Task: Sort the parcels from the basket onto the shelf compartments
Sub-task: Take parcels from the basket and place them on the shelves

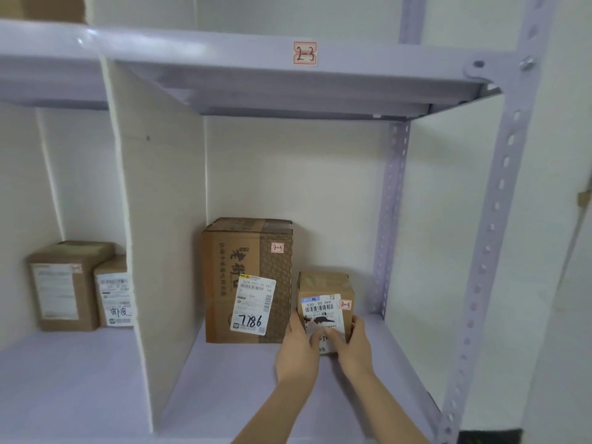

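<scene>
Both hands, left hand & right hand, clasp a small parcel, fingers wrapped on its sides. It stands upright on the shelf in compartment 2-3, label facing the camera. Just left stands a taller box; two more boxes sit beyond the divider.

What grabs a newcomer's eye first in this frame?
Both hands, left and right, clasp a small parcel tagged 2-3 on the right compartment's floor, beside a taller box marked 7786 and also tagged 2-3. The shelf edge above carries a matching 2-3 label. Beyond the white divider, two more boxes stand in the left compartment.
</scene>
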`<state>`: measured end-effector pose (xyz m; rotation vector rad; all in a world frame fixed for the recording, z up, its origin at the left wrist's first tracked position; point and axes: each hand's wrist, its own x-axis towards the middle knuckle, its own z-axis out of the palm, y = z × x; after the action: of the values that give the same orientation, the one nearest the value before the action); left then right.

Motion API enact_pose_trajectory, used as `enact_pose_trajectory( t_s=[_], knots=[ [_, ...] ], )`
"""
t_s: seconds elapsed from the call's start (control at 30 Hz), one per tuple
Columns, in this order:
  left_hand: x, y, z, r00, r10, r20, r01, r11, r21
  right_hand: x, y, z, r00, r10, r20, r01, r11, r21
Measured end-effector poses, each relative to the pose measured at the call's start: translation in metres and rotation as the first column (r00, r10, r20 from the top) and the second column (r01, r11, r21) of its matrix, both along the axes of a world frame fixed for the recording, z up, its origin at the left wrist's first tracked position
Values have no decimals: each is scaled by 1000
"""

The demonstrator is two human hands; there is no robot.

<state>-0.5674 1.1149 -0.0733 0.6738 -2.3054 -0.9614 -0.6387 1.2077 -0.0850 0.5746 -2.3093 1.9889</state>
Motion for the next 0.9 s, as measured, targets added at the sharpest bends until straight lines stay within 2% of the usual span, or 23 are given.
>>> enact_pose_trajectory(
  t_s=[0.1, 0.27, 0.37, 0.5, 0.7, 0.9],
  knots=[
    [-8, 3, -4, 1000, -19, 12, 18, 1000, 18, -9, -2, 0, 1000, -7, 17, 7, 1000, 2],
    [-27, 5, -8, 996, -16, -88, 26, 993, 113, -19, -9, 5, 999, -39, 16, 38, 998, 46],
    [-37, 1, -7, 996, 12, -90, 0, 991, 132, -26, -16, 8, 999, -50, -4, 50, 996, 80],
    [-46, -5, -6, 998, 59, -12, -58, 995, 85, -35, -25, 11, 998, -62, -33, 65, 993, 95],
    [-62, -6, -3, 993, 118, -28, -114, 988, 107, -44, -30, 12, 997, -70, -31, 72, 995, 75],
    [-80, -17, -9, 980, 198, 10, -198, 980, 9, -55, -40, 12, 997, -75, -15, 76, 995, 70]
  ],
)
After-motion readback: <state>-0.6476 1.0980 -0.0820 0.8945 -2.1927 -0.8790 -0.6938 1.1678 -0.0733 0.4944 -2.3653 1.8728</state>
